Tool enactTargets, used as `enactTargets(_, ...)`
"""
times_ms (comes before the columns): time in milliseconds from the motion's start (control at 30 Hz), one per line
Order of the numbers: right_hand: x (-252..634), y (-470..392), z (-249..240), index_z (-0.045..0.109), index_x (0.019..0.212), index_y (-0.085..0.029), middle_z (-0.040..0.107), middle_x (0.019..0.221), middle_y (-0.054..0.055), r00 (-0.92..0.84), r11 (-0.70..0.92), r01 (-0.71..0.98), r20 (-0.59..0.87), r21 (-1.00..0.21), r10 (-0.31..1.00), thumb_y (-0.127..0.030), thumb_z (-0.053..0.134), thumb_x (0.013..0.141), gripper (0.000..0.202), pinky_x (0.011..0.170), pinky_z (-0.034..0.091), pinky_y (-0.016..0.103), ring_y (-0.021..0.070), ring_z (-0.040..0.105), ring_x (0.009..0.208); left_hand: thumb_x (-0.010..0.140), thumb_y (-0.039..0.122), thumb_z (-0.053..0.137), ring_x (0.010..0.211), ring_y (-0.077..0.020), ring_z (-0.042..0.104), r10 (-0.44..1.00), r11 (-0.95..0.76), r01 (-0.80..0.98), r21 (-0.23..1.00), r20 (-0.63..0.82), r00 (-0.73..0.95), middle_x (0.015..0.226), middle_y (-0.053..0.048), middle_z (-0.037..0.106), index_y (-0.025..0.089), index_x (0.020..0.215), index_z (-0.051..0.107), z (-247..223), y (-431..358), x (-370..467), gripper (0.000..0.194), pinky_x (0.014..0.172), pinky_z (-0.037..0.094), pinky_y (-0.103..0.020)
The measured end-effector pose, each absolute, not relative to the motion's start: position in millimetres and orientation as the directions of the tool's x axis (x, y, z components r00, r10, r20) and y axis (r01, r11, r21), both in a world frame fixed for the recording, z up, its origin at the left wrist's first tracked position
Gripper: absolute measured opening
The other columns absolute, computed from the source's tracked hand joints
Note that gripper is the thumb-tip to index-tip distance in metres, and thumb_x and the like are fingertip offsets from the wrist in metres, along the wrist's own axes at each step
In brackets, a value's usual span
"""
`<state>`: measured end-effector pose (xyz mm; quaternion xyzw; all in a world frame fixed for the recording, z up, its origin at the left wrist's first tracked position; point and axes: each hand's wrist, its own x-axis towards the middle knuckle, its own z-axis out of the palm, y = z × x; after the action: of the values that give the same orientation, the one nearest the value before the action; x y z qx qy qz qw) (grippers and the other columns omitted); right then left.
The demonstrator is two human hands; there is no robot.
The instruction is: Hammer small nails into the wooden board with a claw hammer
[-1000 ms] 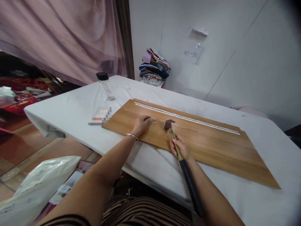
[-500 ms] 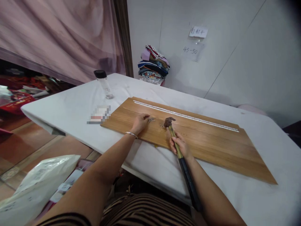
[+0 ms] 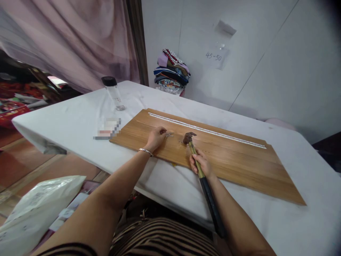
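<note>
My right hand [image 3: 200,162] is wrapped round the handle of a claw hammer [image 3: 198,164], near its head. The rusty head is over the wooden board [image 3: 239,167], and the black grip slants back toward my body. At the left part of the board, my left hand [image 3: 156,138] has its fingers bent and pressed together beside a small pile of nails [image 3: 169,134]. Whether a nail is between those fingertips is too small to tell. Several tiny dark spots dot the board's surface near the hammer head.
Two white strips [image 3: 207,130] run along the board's far edge. A clear bottle with a black lid [image 3: 114,93] and a blurred-out flat item [image 3: 108,128] stand left of the board on the white-covered table [image 3: 66,106]. Folded clothes [image 3: 172,73] are stacked by the wall.
The whole view has shifted slightly, so the table and board appear a little further left. My left fingers stay by the nails, and my right hand keeps its hold on the hammer.
</note>
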<state>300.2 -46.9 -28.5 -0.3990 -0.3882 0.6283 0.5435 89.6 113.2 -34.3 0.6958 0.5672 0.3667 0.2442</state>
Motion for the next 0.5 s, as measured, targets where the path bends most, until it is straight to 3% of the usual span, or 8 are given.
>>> enactTargets(233,300.0,-46.5,-30.3,0.047,0.122,-0.02,0.055,0.055,-0.011,-0.094,-0.096,-0.395,-0.064,-0.914,0.994,-0.037,0.064,0.077,0.051,0.026,0.028,0.016,0.0058,0.04,0.027,0.077,0.022,0.062,0.079,-0.0155,0.064,0.97,-0.221,0.651,0.726,0.234,0.069,0.086,-0.001,0.073,0.021,0.086,0.07,-32.6,112.7,89.1,0.012,0.076,0.05,-0.025)
enactTargets(500,301.1,-47.0,-29.2,0.047,0.121,-0.02,0.055,0.055,-0.01,-0.118,-0.117,-0.382,-0.077,-0.917,0.99,-0.036,0.063,0.078,0.048,0.027,0.027,0.017,0.0063,0.041,0.027,0.077,0.018,0.06,0.085,-0.0159,0.066,0.973,-0.21,0.602,0.77,0.222,0.054,0.096,-0.003,0.074,0.02,0.101,0.071,-36.2,115.6,89.5,0.026,0.082,0.051,-0.026)
